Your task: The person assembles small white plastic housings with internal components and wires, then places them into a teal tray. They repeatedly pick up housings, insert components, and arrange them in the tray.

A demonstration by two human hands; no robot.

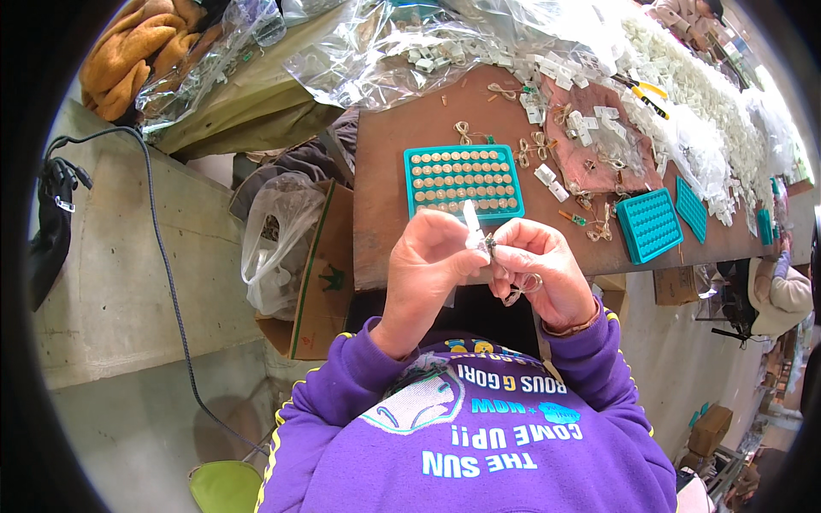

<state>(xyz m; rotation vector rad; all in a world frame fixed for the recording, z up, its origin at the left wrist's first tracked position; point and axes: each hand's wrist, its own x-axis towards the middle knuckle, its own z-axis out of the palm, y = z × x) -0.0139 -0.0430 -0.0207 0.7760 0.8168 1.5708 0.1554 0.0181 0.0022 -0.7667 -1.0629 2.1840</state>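
Nearest, a purple sweatshirt (505,466) is seen below the 2 hands. White plastic (471,219) is pinched by the left hand (430,267), and a thin looped wire (532,280) is held by the right hand (547,263); the small dark part between their fingertips cannot be made out. Just beyond them, 1 teal tray (409,184) of round discs (463,180) is set on the tabletop (380,192). Farther right, stacked trays (651,229) and a pink cloth (639,173) are seen.

Purple sweatshirt (479,415), yellow-striped sleeves (346,369)
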